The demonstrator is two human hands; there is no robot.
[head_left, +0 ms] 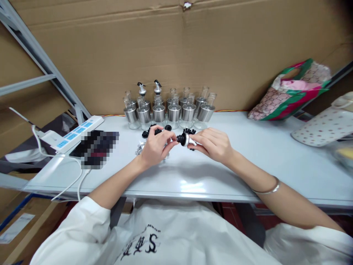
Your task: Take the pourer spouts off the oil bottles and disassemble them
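Between my two hands, over the middle of the table, is a bottle pourer (186, 140) with a ribbed black stopper and a silver spout. My right hand (213, 145) pinches it by the silver spout. At the stopper's tip, the thumb and fingertips of my left hand (157, 145) are closed. Just behind my hands lie black plastic parts (145, 134) and a small pile of black pieces (189, 131). Silver parts (139, 147) rest partly hidden behind my left hand. Beyond them stand several glass bottles with metal sleeves (174, 111); two at the back carry pourers (141, 89).
A white power strip (79, 133) with a cable and a dark, partly pixelated device (82, 145) lies at the left. A patterned bag (289, 94) and a spotted white item (322, 123) are at the right. Cardboard (176, 48) stands behind the table.
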